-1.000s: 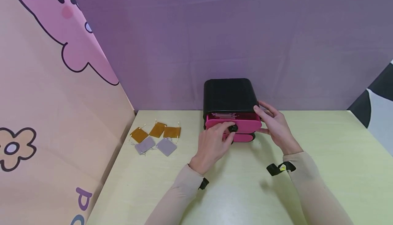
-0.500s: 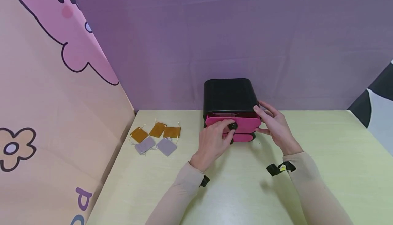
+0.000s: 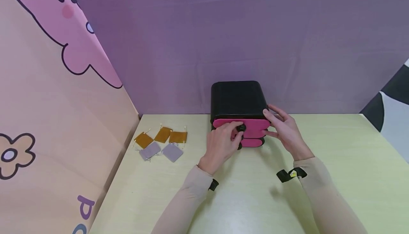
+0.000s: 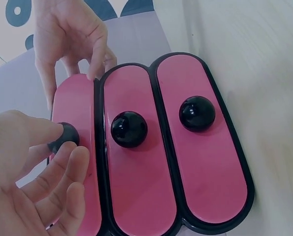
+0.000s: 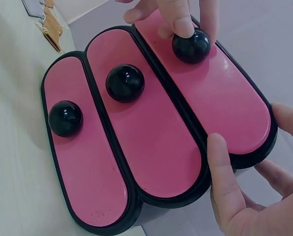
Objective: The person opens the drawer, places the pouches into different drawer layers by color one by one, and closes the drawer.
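Note:
A small black drawer cabinet (image 3: 238, 99) stands on the table against the purple backdrop. Its three pink drawers carry round black knobs. With thumb and fingers my left hand (image 3: 219, 146) pinches the knob (image 5: 191, 48) of the top drawer (image 3: 255, 129), whose front sits flush with the black frame. My right hand (image 3: 290, 136) holds the cabinet's right end, one digit on the top edge, one on the front, others along the side. The middle drawer (image 5: 156, 142) and the bottom drawer (image 5: 87, 167) are shut, their knobs untouched.
Left of the cabinet lie several small drawstring pouches: mustard ones such as the mustard pouch (image 3: 178, 137), and grey ones such as the grey pouch (image 3: 173, 152). The pale wooden table (image 3: 243, 198) meets a printed wall panel (image 3: 57, 120) at the left.
The top drawer has slid back into the cabinet, pushed by my left hand at its knob, and the contents seen inside it are now hidden. My right hand stays at the cabinet's side.

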### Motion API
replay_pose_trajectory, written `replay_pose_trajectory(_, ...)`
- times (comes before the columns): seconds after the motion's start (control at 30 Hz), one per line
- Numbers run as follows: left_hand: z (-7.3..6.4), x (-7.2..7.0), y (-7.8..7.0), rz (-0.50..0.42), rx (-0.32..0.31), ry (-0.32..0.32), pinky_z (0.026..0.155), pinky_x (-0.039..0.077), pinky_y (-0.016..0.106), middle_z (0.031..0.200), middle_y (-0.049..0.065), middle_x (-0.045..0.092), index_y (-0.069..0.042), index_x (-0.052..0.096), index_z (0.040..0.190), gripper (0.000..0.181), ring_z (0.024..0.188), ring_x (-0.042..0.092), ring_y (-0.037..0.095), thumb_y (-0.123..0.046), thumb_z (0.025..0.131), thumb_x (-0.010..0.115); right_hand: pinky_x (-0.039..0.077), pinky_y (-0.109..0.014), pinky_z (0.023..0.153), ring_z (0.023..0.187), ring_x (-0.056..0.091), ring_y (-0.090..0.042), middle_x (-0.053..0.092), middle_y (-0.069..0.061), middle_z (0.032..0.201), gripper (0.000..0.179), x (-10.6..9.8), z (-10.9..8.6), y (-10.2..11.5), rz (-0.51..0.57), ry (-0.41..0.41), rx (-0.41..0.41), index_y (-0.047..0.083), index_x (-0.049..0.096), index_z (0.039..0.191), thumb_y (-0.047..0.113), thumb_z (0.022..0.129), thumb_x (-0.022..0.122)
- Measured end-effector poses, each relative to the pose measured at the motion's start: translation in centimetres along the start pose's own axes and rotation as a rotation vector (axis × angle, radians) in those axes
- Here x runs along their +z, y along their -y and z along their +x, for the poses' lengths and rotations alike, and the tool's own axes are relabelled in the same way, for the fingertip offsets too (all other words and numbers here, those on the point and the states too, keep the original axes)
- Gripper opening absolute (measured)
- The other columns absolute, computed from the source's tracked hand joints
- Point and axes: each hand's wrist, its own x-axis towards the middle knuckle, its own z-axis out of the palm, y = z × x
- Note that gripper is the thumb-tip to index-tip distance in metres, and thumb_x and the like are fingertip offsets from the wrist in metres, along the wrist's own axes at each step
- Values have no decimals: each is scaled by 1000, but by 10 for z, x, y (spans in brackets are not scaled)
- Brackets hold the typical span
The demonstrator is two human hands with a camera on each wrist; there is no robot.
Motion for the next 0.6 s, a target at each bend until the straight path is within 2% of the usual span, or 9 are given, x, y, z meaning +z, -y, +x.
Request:
replay_pose_trajectory(0.27, 3, 6, 5, 8, -5, -38, 50, 31, 14, 85, -9, 72, -24, 76, 129, 28, 61, 52, 3, -30, 101, 73, 63, -25, 84, 120, 56, -12, 24, -17, 174, 85, 2, 0, 1, -2, 2, 1, 22, 26, 171, 51, 102, 67)
replay_pose_trajectory(0.6, 4, 8, 6, -16, -9, -32, 49, 31, 14, 87, -8, 75, -24, 76, 130, 30, 60, 51, 3, -30, 101, 73, 63, -25, 84, 118, 58, -7, 22, -18, 174, 87, 2, -3, 2, 30, 3, 2, 20, 25, 171, 50, 102, 68)
